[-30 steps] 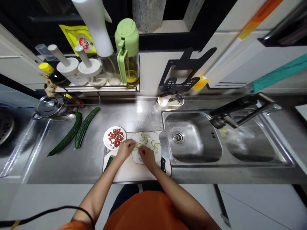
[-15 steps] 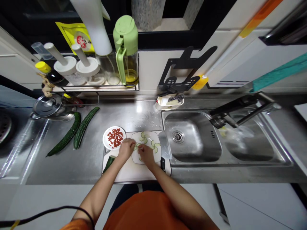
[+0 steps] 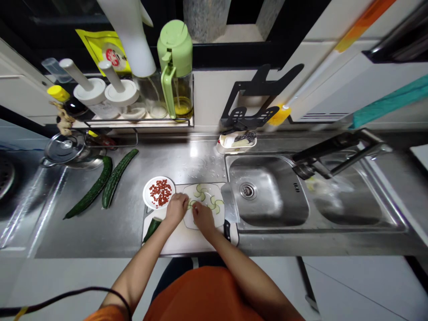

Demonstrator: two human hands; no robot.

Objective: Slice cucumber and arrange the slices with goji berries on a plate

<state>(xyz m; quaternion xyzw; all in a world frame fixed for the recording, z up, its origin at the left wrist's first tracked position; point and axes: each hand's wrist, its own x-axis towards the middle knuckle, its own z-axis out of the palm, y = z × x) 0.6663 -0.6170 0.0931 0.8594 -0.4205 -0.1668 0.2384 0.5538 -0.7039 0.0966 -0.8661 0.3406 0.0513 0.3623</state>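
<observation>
My left hand [image 3: 176,207] and my right hand [image 3: 201,216] meet over the near left part of a white plate [image 3: 219,216] that carries pale green cucumber slices [image 3: 216,204] laid in a ring. Both hands have their fingers pinched together on slices at the plate's left edge. The plate rests on a white cutting board [image 3: 180,238]. A cut cucumber piece [image 3: 151,228] lies on the board beside my left forearm. A small white dish of red berries [image 3: 159,192] stands just left of the plate.
Two whole cucumbers [image 3: 100,185] lie on the steel counter at left, near a pot lid [image 3: 65,149]. A cleaver [image 3: 229,207] lies at the board's right edge. The sink [image 3: 267,196] and tap [image 3: 334,151] are at right. Bottles crowd a rack [image 3: 133,120] behind.
Both hands stay over the plate's left edge with only small finger movements among the slices. The view has shifted slightly.
</observation>
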